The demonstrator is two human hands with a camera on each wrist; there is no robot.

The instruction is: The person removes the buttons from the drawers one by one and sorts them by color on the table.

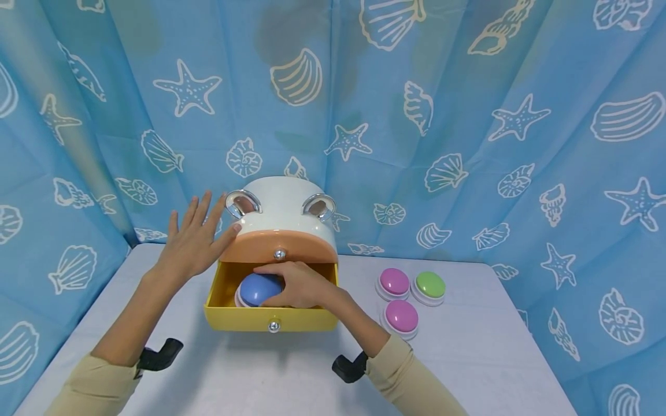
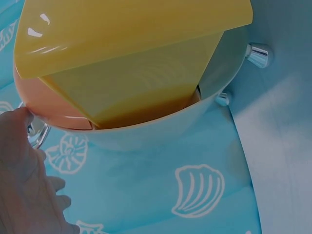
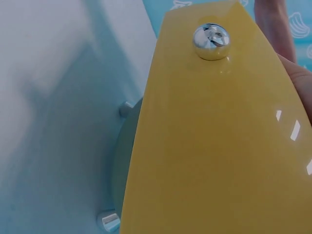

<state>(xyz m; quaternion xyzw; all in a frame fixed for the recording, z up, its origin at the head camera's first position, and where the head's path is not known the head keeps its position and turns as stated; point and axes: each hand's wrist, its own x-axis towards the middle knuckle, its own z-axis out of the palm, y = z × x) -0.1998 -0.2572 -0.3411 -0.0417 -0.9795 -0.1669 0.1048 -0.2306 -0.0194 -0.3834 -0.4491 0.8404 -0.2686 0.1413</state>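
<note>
A small white cabinet (image 1: 283, 199) with silver ring handles stands against the curtain. Its yellow drawer (image 1: 307, 319) is pulled out beneath a closed orange drawer (image 1: 255, 245). Inside the yellow drawer is a round push button with a blue dome (image 1: 258, 289) and a pale base. My right hand (image 1: 304, 285) reaches in over the drawer and grips the button's right side between thumb and fingers. In the right wrist view the drawer front hides most of that hand. My left hand (image 1: 195, 242) is spread, its thumb against the cabinet's left side by the orange drawer.
Right of the cabinet, two pink push buttons (image 1: 394, 281) and a green one (image 1: 430, 285) sit close together on the white table (image 1: 468, 346). A blue shell-print curtain (image 1: 395, 144) hangs behind and along both sides. Chrome feet (image 2: 259, 55) carry the cabinet.
</note>
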